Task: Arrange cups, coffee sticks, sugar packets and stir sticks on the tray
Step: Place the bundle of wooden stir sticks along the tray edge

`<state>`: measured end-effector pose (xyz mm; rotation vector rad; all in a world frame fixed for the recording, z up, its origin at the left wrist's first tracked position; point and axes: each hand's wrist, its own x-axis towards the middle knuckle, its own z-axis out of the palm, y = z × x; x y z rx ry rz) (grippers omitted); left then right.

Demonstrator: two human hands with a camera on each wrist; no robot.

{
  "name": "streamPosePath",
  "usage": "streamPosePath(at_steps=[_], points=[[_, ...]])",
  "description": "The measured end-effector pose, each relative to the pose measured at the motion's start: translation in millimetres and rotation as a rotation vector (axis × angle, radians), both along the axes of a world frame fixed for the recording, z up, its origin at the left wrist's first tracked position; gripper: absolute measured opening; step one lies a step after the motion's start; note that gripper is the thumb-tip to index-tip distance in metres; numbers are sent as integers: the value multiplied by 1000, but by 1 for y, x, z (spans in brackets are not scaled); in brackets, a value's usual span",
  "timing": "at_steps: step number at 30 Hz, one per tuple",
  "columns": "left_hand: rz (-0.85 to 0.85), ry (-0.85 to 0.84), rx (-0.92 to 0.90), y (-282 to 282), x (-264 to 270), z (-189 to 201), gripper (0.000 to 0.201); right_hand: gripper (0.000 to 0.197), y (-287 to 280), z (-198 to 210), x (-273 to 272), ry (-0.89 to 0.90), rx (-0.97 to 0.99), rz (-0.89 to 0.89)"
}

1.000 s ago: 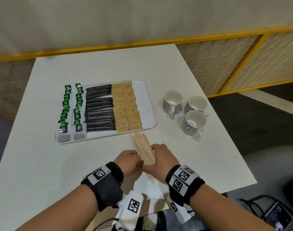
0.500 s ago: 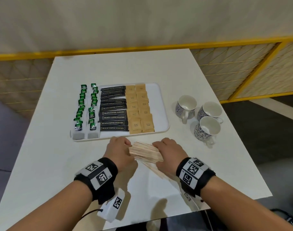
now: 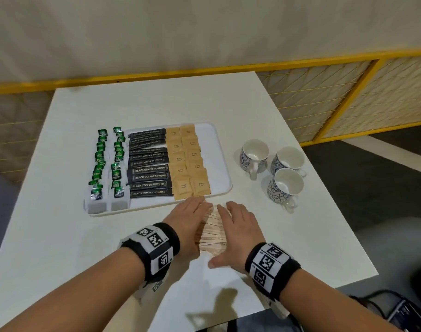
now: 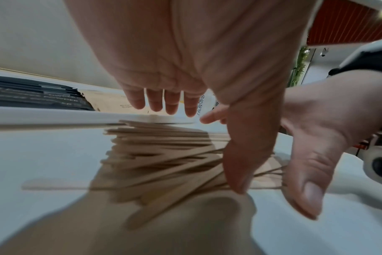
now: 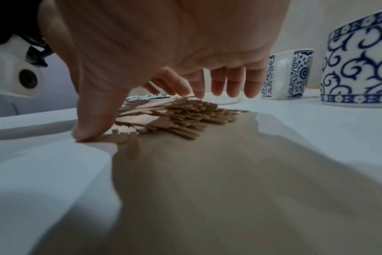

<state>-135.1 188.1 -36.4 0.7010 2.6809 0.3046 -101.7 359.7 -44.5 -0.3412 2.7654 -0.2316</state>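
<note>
A loose pile of wooden stir sticks (image 3: 212, 230) lies flat on the white table just in front of the white tray (image 3: 220, 161). My left hand (image 3: 189, 215) and right hand (image 3: 236, 227) flank the pile with straight fingers, palms facing each other. In the left wrist view the stir sticks (image 4: 164, 155) fan out under the palm. The right wrist view shows the stick ends (image 5: 181, 119) with my thumb on the table. On the tray lie black coffee sticks (image 3: 149, 164), brown sugar packets (image 3: 188, 161) and green tea bags (image 3: 108, 161). Three patterned cups (image 3: 285, 185) stand right of the tray.
The tray's right strip beside the sugar packets is bare. The cups (image 5: 290, 74) stand close to my right hand. The table's near edge (image 3: 252, 315) runs just behind my wrists. A yellow-framed mesh fence (image 3: 324, 101) stands beyond the table.
The stick bundle, gripped upright between both hands a second ago, was turned crosswise and now lies spread on the table. Both hands have opened beside it.
</note>
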Motion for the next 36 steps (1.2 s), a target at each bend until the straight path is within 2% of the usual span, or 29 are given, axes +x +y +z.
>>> streamPosePath(at_steps=[3,6,10,13,21,25,30,36], points=[[-53,-65,-117,1,-5,0,116,130,-1,-1,-3,-53,-31,26],[-110,-12,-158,-1,-7,-4,109,109,-2,0,-7,-49,-58,52],[-97,22,-106,1,-10,-6,73,70,-5,7,-13,-62,-32,127],[-72,0,-149,3,-12,-2,54,57,-9,10,-17,-78,-2,160],[-77,-49,-275,10,-13,-2,39,42,-19,10,-29,-102,45,208],[-88,-38,-307,13,-12,-3,39,36,-23,8,-31,-102,54,214],[-96,-57,-354,13,-14,0,37,36,-25,6,-34,-49,72,239],[-26,-87,-372,16,-14,1,32,34,-25,4,-39,-44,77,251]])
